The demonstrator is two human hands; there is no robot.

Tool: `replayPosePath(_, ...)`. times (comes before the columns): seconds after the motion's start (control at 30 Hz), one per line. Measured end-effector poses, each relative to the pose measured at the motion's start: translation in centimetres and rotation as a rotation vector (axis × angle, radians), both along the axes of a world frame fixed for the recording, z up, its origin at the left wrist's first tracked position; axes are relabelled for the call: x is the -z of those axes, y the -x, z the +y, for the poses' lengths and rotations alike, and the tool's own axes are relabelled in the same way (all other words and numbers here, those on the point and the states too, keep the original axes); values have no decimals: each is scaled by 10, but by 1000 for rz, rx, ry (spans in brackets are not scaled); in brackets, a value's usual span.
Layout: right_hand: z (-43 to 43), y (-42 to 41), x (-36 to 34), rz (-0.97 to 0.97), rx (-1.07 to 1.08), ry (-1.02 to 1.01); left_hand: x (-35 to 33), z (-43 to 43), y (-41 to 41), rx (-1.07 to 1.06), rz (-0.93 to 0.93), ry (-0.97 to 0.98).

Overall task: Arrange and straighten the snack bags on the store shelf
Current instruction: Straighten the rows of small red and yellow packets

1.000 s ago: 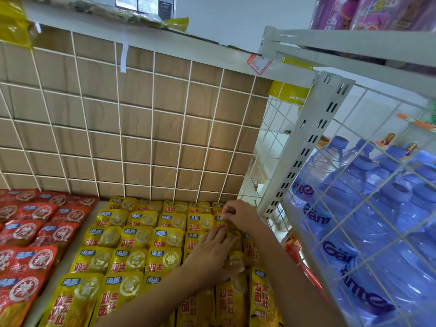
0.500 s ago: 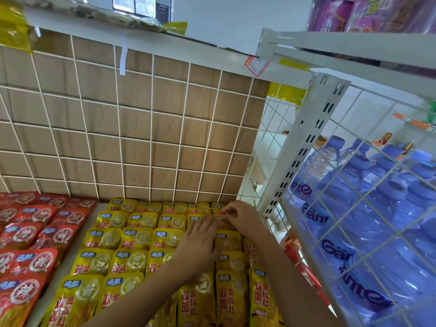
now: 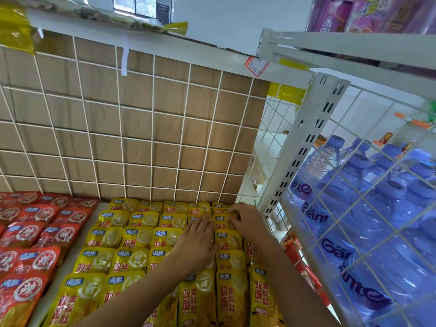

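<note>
Two hands: both are over the yellow bags near the shelf's back right corner, with the forearms reaching in from the front edge.
Left hand (image 3: 197, 241): palm down, fingers straight and close together. It lies flat on the yellow bags of the fourth column from the left. Grip apart, clamped on nothing.
Right hand (image 3: 245, 220): just right of the left hand, with a narrow gap between them. The fingers curl down onto the corner bag. Grip clamped on that bag's top edge; the thumb is mostly hidden.
Corner bag (image 3: 221, 220): second from the back in the rightmost full column, close to the back right corner. It lies flat with its label up.
Yellow bags (image 3: 139, 237): fill the right half of the shelf from front edge to back edge. They sit in columns and overlap like roof tiles, printed sides up.
Red bags (image 3: 35, 232): left half of the shelf, lapped the same way.
Shelf (image 3: 70, 263): a white strip shows between the red and yellow blocks.
Wire grid (image 3: 153, 138): white, upright along the back edge, with brown cardboard (image 3: 106, 95) behind it.
Slotted post (image 3: 304, 147): white, rising at the back right corner.
Side panel (image 3: 368, 185): white wire along the right edge.
Water bottles (image 3: 349, 208): blue, capped, packed together beyond the side panel.
Price tag (image 3: 256, 66): red and white, hanging from the upper shelf edge above the back right corner.
</note>
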State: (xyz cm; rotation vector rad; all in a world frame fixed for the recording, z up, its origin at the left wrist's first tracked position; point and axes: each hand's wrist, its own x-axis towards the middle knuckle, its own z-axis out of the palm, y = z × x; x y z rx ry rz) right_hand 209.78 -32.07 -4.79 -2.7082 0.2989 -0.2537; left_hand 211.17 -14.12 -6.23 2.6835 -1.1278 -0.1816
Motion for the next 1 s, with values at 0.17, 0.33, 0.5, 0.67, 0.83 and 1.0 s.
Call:
replayPosePath(0.17, 1, 0, 2, 9, -1, -30, -3, -3, -2, -23, -15, -7)
replayPosePath(0.33, 2, 1, 4, 4, 14, -9, -11, -8, -20, -113, -54, -88)
replayPosePath(0.5, 2, 2, 6, -3, -16, 13, -10, -10, -27, -82, -29, -110)
replayPosePath(0.67, 3, 0, 9, 26, -55, 82, -10, -8, -25, -87, -18, -95)
replayPosePath(0.83, 4, -1, 9, 53, -65, 100, -11, -12, -22, -120, -23, -97)
replayPosePath(1.0, 5, 0, 6, 77, -75, 90, -11, -9, -23, -115, -14, -63)
